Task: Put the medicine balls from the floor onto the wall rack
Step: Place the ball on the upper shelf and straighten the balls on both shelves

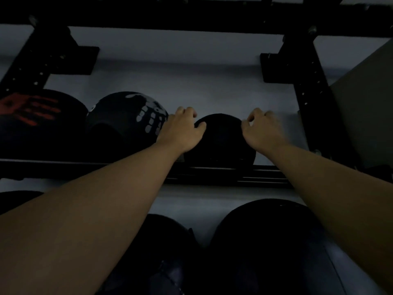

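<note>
A plain black medicine ball (221, 141) rests on the middle shelf rail (223, 173) of the black wall rack. My left hand (182, 130) lies against its left side, thumb on the ball's top. My right hand (261, 130) is at its right side with fingers loosely curled; its grip is unclear in the dim light. To the left on the same shelf sit a black ball with white hand-print markings (127, 120) and one with red markings (32, 116).
Black uprights (308, 92) and brackets (70, 60) frame the shelf, with a crossbar (191, 15) above. Larger dark balls (272, 241) sit on the lower level. A grey panel (365, 103) stands at the right.
</note>
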### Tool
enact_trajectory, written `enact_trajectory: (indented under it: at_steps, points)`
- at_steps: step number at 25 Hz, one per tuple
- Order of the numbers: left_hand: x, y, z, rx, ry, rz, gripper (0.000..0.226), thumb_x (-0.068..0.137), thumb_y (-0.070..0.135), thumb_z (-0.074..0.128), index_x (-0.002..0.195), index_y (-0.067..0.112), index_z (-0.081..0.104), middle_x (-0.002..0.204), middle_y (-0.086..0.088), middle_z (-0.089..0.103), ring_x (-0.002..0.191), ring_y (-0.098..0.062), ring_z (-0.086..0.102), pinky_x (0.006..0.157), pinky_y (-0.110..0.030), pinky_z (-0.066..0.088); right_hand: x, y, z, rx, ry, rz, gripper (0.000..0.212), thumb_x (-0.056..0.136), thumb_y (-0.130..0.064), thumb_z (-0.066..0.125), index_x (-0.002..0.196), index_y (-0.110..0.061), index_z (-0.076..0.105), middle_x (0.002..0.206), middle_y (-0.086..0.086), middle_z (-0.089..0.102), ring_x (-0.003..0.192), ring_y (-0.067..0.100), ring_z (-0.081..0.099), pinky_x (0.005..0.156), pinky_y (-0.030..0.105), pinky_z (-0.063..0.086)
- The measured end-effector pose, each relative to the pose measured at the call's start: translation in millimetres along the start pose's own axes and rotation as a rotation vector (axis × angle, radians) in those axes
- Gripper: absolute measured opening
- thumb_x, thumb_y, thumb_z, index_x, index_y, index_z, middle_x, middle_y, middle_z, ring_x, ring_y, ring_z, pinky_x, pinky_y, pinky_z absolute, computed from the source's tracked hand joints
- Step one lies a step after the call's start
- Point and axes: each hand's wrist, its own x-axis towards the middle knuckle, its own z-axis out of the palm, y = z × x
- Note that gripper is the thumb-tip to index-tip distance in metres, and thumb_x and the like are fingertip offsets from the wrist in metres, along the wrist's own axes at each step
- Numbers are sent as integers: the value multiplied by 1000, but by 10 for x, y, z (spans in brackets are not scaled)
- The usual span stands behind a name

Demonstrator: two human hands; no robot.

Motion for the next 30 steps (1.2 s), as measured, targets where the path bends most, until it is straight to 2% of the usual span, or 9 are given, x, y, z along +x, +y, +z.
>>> enact_trajectory:
  at_steps: [3, 6, 8, 12, 18, 21, 24, 27, 30]
  points:
    - [245, 151, 262, -48, 10, 16, 58, 109, 52, 36, 158, 20, 39, 165, -5, 38, 148, -32, 38, 118, -47, 34, 130, 189, 122, 106, -109, 154, 65, 106, -58, 32, 157, -18, 34, 159, 26, 33, 142, 48, 38, 118, 50, 32]
    - [429, 248, 479, -59, -49, 27, 63, 110, 57, 26, 164, 26, 31, 175, -1, 27, 159, -29, 26, 127, -49, 19, 188, 261, 302, 294, -271, 255, 83, 101, -71, 20, 167, -21, 13, 170, 21, 23, 152, 43, 33, 124, 54, 28]
    - [476, 266, 595, -80, -72, 44, 62, 109, 58, 26, 164, 28, 32, 175, -1, 27, 160, -27, 24, 129, -48, 17, 210, 231, 438, 424, -283, 297, 86, 100, -73, 17, 168, -20, 11, 172, 18, 24, 153, 40, 32, 125, 53, 28]
    - [492, 114, 712, -177, 47, 54, 56, 109, 56, 32, 154, 27, 47, 161, -3, 44, 148, -27, 37, 117, -42, 31, 294, 106, 647, 538, -165, 339, 88, 96, -77, 25, 166, -23, 22, 167, 17, 31, 146, 40, 41, 122, 52, 34]
    - [288, -168, 683, -251, 236, -69, 55, 111, 48, 31, 149, 11, 47, 147, -14, 47, 137, -29, 45, 112, -39, 37, 537, -244, 780, 413, -181, 69, 77, 92, -73, 35, 148, -24, 54, 153, 11, 54, 136, 34, 52, 116, 46, 41]
    - [251, -120, 708, -238, 252, -97, 54, 112, 44, 30, 151, 10, 44, 151, -15, 46, 138, -30, 44, 116, -40, 35, 632, -245, 835, 423, -134, 24, 65, 93, -67, 39, 132, -23, 66, 141, 9, 64, 120, 30, 59, 104, 39, 45]
    - [226, 7, 770, -221, 289, -163, 54, 113, 42, 29, 154, 10, 41, 156, -14, 43, 143, -30, 39, 123, -44, 28, 694, -136, 870, 474, -171, -16, 65, 96, -66, 39, 138, -23, 65, 145, 8, 62, 118, 26, 58, 99, 34, 43]
    - [161, 9, 785, -210, 296, -147, 54, 112, 43, 30, 155, 11, 41, 155, -13, 43, 143, -30, 39, 123, -44, 28, 713, -61, 898, 492, -170, -44, 68, 96, -69, 37, 142, -25, 62, 149, 7, 60, 115, 21, 54, 95, 31, 38]
    - [139, 6, 731, -181, 260, -139, 55, 112, 44, 29, 155, 12, 39, 156, -14, 41, 144, -31, 37, 122, -47, 28, 699, -39, 882, 441, -181, -68, 74, 98, -70, 32, 149, -22, 56, 158, 8, 52, 136, 29, 52, 101, 31, 35]
